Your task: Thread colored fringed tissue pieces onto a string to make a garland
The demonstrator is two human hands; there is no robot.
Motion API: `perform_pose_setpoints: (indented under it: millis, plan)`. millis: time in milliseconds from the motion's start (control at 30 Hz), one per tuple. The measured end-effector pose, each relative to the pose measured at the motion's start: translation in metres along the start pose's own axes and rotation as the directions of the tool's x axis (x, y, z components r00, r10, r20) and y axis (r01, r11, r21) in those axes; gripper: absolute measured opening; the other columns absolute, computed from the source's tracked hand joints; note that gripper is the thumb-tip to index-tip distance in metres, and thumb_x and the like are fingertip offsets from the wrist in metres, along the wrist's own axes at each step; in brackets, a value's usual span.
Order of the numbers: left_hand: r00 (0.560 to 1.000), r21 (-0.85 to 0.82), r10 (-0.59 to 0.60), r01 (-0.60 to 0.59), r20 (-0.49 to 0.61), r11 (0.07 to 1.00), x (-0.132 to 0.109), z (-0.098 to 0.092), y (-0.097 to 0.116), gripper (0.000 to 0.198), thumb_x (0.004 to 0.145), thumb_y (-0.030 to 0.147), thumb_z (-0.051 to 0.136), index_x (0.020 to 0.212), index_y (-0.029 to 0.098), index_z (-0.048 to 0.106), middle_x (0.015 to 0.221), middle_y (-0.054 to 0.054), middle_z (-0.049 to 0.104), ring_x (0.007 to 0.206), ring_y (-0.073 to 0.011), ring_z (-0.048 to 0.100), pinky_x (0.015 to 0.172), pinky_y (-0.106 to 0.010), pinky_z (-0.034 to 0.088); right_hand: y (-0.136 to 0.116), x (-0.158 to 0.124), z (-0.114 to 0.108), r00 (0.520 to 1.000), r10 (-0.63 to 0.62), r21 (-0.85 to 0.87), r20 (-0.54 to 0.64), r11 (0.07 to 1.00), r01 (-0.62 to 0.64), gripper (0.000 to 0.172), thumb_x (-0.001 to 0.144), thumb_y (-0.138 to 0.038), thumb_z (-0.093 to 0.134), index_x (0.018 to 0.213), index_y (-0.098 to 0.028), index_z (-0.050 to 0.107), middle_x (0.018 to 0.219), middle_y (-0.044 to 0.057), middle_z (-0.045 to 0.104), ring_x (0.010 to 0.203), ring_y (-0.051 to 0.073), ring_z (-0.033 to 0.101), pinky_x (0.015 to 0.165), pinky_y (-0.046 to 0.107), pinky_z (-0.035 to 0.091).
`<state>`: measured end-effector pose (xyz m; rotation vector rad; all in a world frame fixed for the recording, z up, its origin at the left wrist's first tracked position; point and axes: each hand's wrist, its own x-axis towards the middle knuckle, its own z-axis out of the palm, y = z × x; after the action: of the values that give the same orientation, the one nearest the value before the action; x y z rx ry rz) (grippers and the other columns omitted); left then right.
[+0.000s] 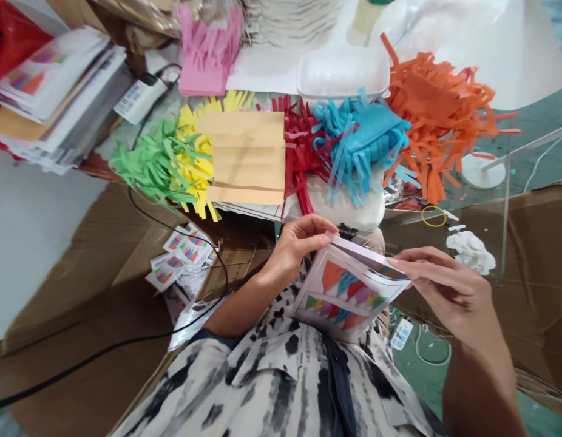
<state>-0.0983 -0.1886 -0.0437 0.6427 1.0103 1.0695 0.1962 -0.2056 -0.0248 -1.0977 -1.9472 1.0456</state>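
At near centre, over the patterned shirt (281, 388), the left hand (292, 246) and right hand (458, 291) pinch 2 far corners of a printed packet (347, 294); light, even tension should keep its edge from creasing.

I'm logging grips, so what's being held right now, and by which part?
A printed packet: the left hand pinches near its upper-left corner, the right hand near its upper-right.

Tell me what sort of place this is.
Probably a small paper-craft workshop: fringed orange paper and fringed blue paper lie bunched together, near a stack of printed sheets.
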Motion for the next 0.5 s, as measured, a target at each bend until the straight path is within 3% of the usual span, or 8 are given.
perform_pose_setpoints:
  millis: [333,500]
  plan:
    - [0.980,0.077,0.186,-0.191,0.069,0.978,0.001,-0.012,-0.012,0.014,0.083,0.032,0.088,0.090,0.021,0.083,0.102,-0.006,0.082,0.099,-0.0196,0.075,0.090,-0.029,0.057,0.002,0.000,0.002,0.999,0.051,0.007,-0.006,0.999,-0.051,0.035,0.102,-0.016,0.063,0.124,-0.038,0.081,0.116,0.005,0.074,0.095,0.019,0.072,0.071,0.030,0.055]
    - [0.974,0.092,0.212,-0.220,0.086,0.971,0.003,-0.016,-0.012,0.018,0.085,0.035,0.087,0.090,0.019,0.081,0.101,-0.007,0.081,0.098,-0.0201,0.075,0.090,-0.030,0.058,0.003,0.002,0.003,0.999,0.022,0.010,0.023,1.000,-0.023,0.039,0.101,-0.013,0.063,0.126,-0.038,0.080,0.117,0.005,0.072,0.096,0.017,0.071,0.074,0.028,0.055]
